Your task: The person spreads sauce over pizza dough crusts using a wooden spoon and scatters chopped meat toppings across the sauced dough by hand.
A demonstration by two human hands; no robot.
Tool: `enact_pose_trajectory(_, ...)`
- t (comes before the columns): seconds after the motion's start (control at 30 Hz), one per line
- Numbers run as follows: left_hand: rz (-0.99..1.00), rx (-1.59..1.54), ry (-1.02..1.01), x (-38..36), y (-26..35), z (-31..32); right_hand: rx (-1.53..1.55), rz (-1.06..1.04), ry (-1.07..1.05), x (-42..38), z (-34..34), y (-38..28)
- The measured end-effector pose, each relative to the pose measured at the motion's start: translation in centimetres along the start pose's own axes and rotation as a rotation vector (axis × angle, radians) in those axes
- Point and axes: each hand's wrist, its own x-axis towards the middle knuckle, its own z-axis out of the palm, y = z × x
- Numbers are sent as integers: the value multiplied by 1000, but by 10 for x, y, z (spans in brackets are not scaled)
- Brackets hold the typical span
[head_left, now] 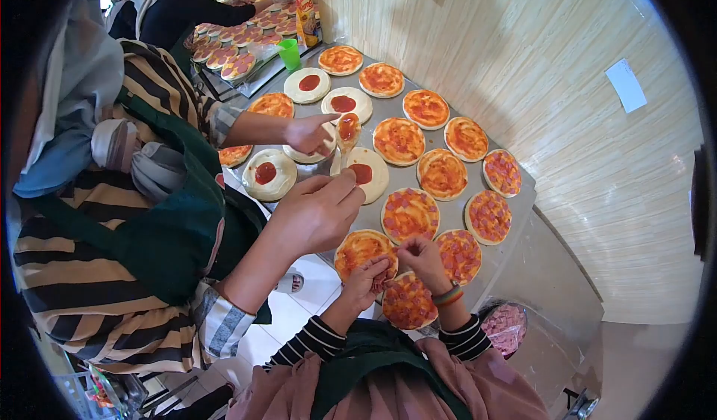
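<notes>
My left hand [364, 282] is cupped with its fingers curled around some small reddish-pink pieces, which look like diced ham [382, 274]. It hovers over the near edge of a sauce-covered pizza base [362, 252]. Just right of it, my right hand [423, 261] has thumb and fingertips pinched together; whatever is between them is too small to make out. Below and between my hands lies a pizza [409, 302] topped with sauce and diced ham. Another ham-topped pizza [458, 256] sits to the right of my right hand.
A co-worker on the left holds a sauce-coated spoon [347, 132] over pale bases with sauce dollops. Several sauced bases cover the metal table [489, 259]. A bowl of diced ham [504, 329] stands near my right arm. A green cup [289, 54] and another person are farther back.
</notes>
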Motion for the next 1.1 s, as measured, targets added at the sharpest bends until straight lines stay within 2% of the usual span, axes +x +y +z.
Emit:
enact_pose_trajectory(0.07,10,-25,1,4,-1,-5,-153,-26,216,19,-15,7)
enact_pose_trajectory(0.13,19,-49,3,3,-2,-6,-279,-124,335,46,-36,23)
enact_pose_trajectory(0.2,18,-73,32,-1,0,-3,-468,-6,337,69,-51,15)
enact_pose_trajectory(0.23,17,-72,32,-2,0,-3,-468,-6,338,77,-55,17)
enact_pose_trajectory(0.3,11,-78,41,-3,1,-3,-849,-158,457,92,-58,25)
enact_pose_trajectory(0.53,34,-106,37,-5,7,-4,-1057,-157,488,105,-47,27)
enact_pose_trajectory(0.6,36,-128,43,-5,9,-4,-1092,-253,594,101,-43,22)
enact_pose_trajectory(0.63,38,-129,45,-5,10,-2,-1091,-254,592,94,-40,11)
enact_pose_trajectory(0.7,74,-106,31,-4,11,0,-900,-386,466,80,-34,-5)
enact_pose_trajectory(0.77,88,-79,39,-1,11,1,-499,-355,129,65,-25,1)
enact_pose_trajectory(0.83,99,-50,42,4,7,0,-271,-77,-209,33,-10,-11)
enact_pose_trajectory(0.97,86,-3,50,7,3,6,-177,17,-270,2,-2,-26)
enact_pose_trajectory(1.07,75,0,33,13,-3,2,-167,57,-158,4,-11,-11)
enact_pose_trajectory(1.1,74,-10,5,14,-4,1,-142,0,-96,11,-18,1)
